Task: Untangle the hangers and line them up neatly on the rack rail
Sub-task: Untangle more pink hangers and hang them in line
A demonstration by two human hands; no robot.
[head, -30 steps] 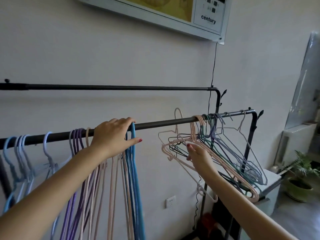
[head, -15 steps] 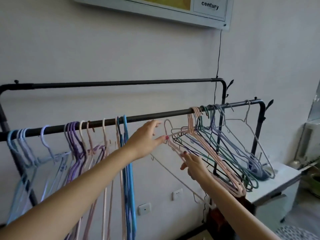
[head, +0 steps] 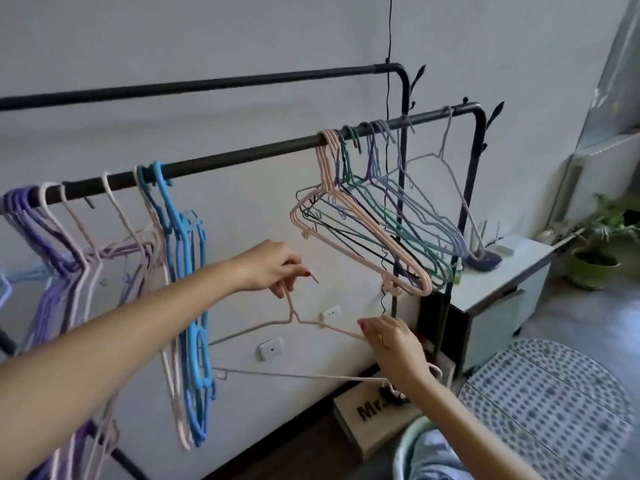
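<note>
A pale pink hanger [head: 294, 315] hangs free below the black rack rail [head: 242, 154], off the rail. My left hand [head: 273, 268] pinches its hook and neck. My right hand [head: 394, 344] grips its right shoulder. On the rail's right end hangs a tangled bunch of pink, green, black and lilac hangers [head: 374, 216]. Blue hangers [head: 187, 244], then pink and purple hangers [head: 69, 237], hang side by side on the left part of the rail.
A second, higher black rail [head: 207, 86] runs behind. A white cabinet [head: 498, 289] stands at the right end of the rack, a potted plant [head: 599, 244] beyond it. A patterned round cushion [head: 554, 403] and a cardboard box [head: 374, 417] lie below.
The pink hanger has come out of the right-hand bunch and down below the rail. My left hand left the rail and took its hook. The camera tilted down.
</note>
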